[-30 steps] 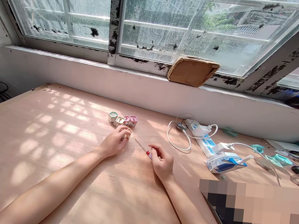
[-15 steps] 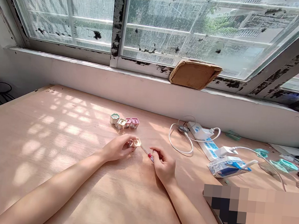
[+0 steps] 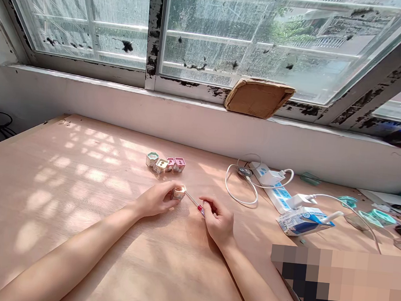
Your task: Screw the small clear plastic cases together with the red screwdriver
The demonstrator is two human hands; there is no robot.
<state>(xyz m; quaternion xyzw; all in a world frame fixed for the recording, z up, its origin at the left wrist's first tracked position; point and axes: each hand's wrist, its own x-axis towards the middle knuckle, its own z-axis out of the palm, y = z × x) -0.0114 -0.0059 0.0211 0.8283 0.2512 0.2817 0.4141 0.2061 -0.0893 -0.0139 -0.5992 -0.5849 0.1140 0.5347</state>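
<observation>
Step apparently in hand: a red-collared screwdriver (image 3: 200, 208) was presented to a small box (image 3: 179, 193), contact uncertain; the next move seemed to call for steady alignment. The box, faceted, cream-topped, was held towards the far edge of the surface (image 3: 160, 269), fingers of the left hand (image 3: 157, 200) closed on it, those of the right hand (image 3: 219, 222) curled round the screwdriver.

Room, home or small workroom, cannot tell which: wooden table (image 3: 161, 265) stands, far edge to wall (image 3: 126, 108), below paint-chipped window (image 3: 209, 23); power strip (image 3: 281, 196) lies near that edge.
</observation>
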